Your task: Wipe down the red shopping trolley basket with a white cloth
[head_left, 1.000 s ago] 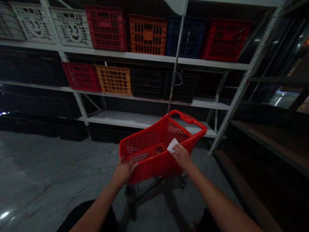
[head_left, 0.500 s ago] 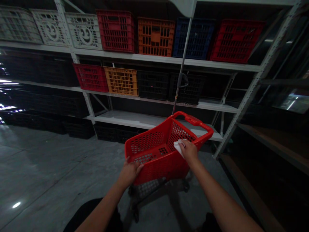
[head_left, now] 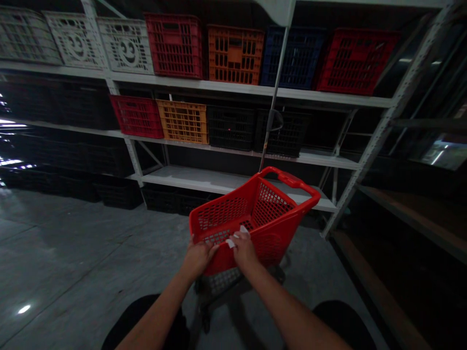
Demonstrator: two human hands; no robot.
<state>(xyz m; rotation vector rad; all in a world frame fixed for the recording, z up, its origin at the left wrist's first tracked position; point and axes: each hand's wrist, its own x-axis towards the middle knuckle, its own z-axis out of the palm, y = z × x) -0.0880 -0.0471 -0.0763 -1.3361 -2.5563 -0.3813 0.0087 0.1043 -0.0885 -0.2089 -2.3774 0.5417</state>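
A red plastic shopping cart (head_left: 275,243) stands on the floor in front of me, its handle toward the upper right. My left hand (head_left: 199,255) grips the near corner of the basket rim, thumb on the near side edge. Close beside it, my right hand (head_left: 243,248) presses a white cloth (head_left: 243,230) on the near rim, fingers closed around it. Part of the cloth sticks out on both sides of the fingers; whether it is cloth or paper is hard to tell in the dim light.
Behind the cart, a white metal rack (head_left: 204,178) carries plastic crates, among them an orange crate (head_left: 235,56), a yellow crate (head_left: 184,121) and a blue crate (head_left: 292,58). A thin metal pole (head_left: 278,82) rises behind the cart. Another shelf (head_left: 412,214) stands at right.
My right hand has slid the white cloth along the near rim, from close to the handle end leftward toward my left hand. The left hand keeps its place on the cart.
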